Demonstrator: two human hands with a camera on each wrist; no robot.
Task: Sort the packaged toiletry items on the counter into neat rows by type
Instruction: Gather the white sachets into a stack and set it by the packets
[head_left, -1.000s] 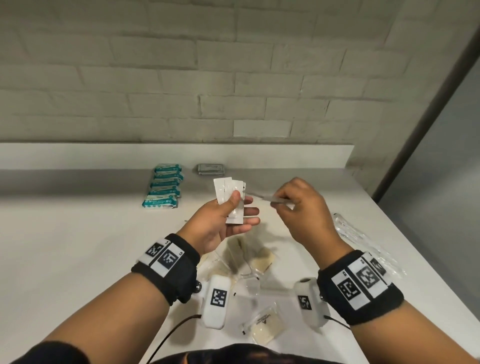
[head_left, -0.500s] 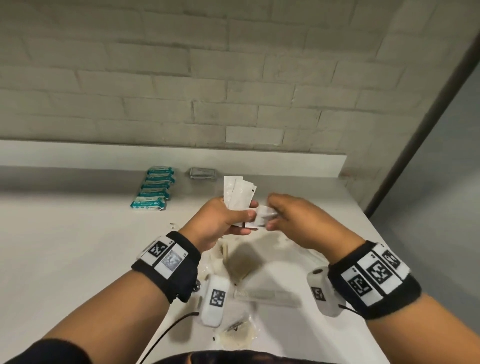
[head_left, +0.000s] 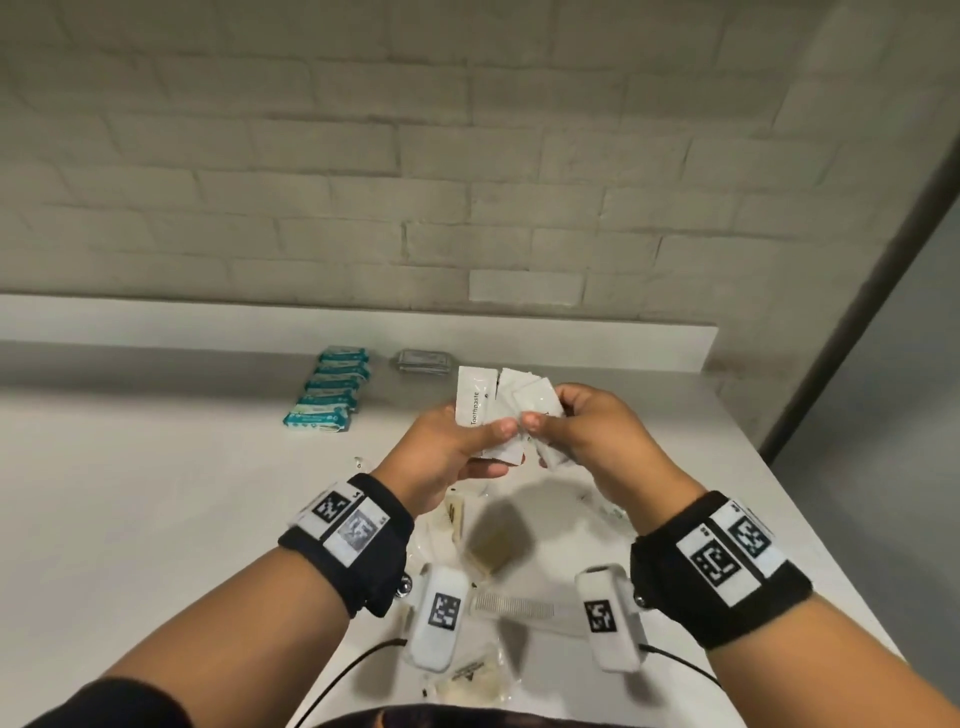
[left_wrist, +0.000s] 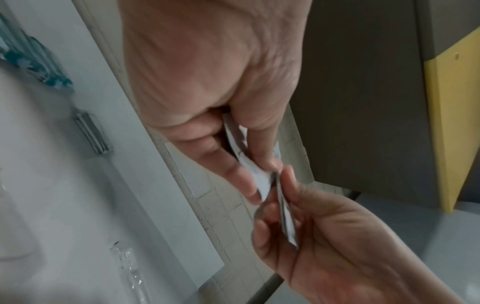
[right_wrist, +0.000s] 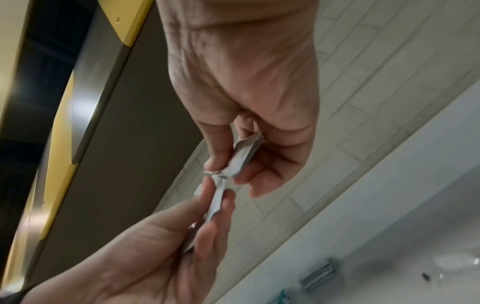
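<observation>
My left hand (head_left: 485, 441) grips a fan of several white toothpaste sachets (head_left: 474, 400) above the counter's middle. Thumb to thumb with it, my right hand (head_left: 545, 434) pinches one more white sachet (head_left: 540, 408) against the fan's right side. In the left wrist view the left thumb and fingers clamp the sachets (left_wrist: 249, 164), and the right hand's sachet (left_wrist: 285, 220) shows edge-on. The right wrist view has the right-hand sachet (right_wrist: 244, 156) meeting the left hand's stack (right_wrist: 217, 199). Teal packets (head_left: 332, 389) lie in a row at the back, with a grey packet stack (head_left: 423, 360) beside them.
Below my hands on the white counter (head_left: 156, 493) lie beige sachets (head_left: 493, 548), a packaged comb (head_left: 519, 605), another clear packet (head_left: 475, 680) and clear wrappers (head_left: 602, 506). A raised ledge (head_left: 311, 322) and brick wall run behind. The counter's right edge is close.
My right hand has brought its sachet leftward from a gap apart to the fan in my left hand. Both hands now touch, a little farther from me.
</observation>
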